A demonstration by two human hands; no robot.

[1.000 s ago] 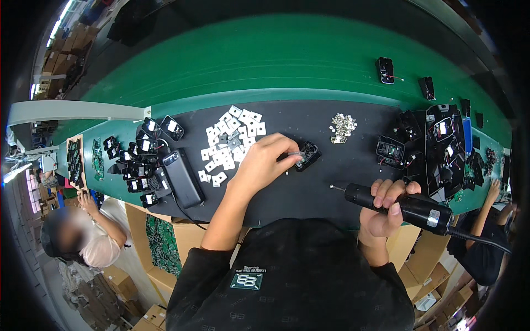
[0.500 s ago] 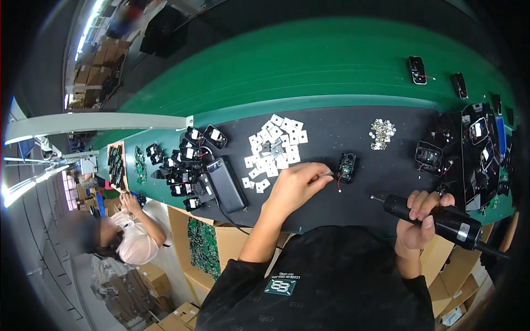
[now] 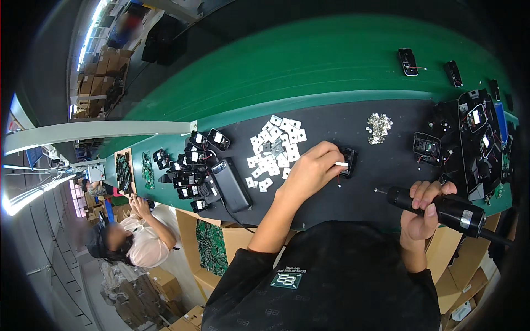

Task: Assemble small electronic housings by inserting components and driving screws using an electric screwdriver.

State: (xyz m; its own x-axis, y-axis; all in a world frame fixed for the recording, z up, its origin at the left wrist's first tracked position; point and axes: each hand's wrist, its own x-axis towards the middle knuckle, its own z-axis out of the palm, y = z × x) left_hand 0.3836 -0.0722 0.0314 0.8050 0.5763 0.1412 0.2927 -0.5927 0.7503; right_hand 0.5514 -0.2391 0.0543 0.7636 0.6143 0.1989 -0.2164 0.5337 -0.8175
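Pinching white piece [image 3: 342, 164] with left hand [image 3: 316, 170], apparently fitting to housing [image 3: 350, 156]; gripping screwdriver [image 3: 455, 214] at four o'clock with right hand [image 3: 422, 212]. Likely needs squaring.

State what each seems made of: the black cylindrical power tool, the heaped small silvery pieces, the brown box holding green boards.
Black cylindrical power tool: probably plastic, glossy in places, given its highlights; painted metal is possible.
Small silvery pieces: likely metal, shiny, given bright glints.
Brown box: apparently cardboard, matte, given dull tan panels.
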